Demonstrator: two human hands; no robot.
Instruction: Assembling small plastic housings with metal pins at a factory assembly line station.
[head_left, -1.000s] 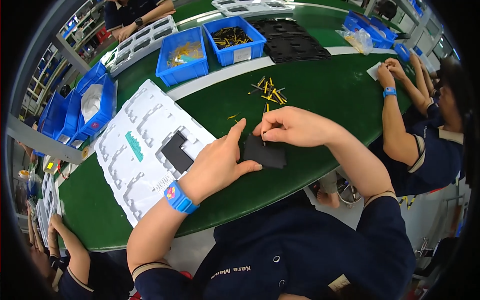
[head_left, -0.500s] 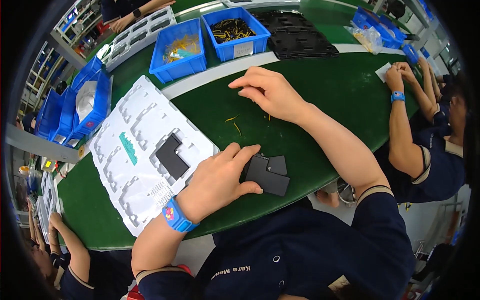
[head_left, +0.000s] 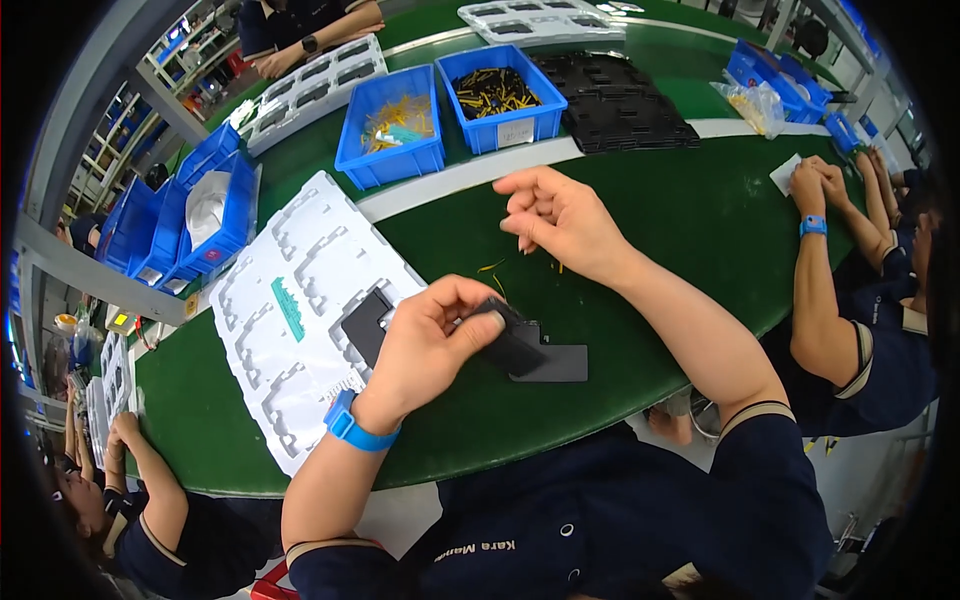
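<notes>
A flat black L-shaped piece [head_left: 514,342] is tilted up off the bench, pinched between the thumb and fingers of my left hand [head_left: 432,335]. Just beneath it, a second black L-shaped piece [head_left: 562,364] lies flat on the green bench top [head_left: 690,230]. My right hand [head_left: 568,222] hovers above the bench with loosely curled fingers apart, and I see nothing in it. Small yellow strips [head_left: 491,267] lie below that hand. To the left, a white moulded tray [head_left: 318,215] holds another black piece [head_left: 366,328], partly hidden by my left hand, and a green strip [head_left: 288,309].
Beyond the hands stand a blue bin [head_left: 390,165] of yellowish strips and a blue bin [head_left: 515,130] of black and yellow bits. Black trays [head_left: 620,100] are stacked beside them. More blue bins [head_left: 222,225] stand at far left. A co-worker's hands [head_left: 815,185] work at right.
My left hand has closed on one black piece and lifted it, tilting it off the other. My right hand remains raised, its fingers slightly more spread. The whole view has shifted a little.
</notes>
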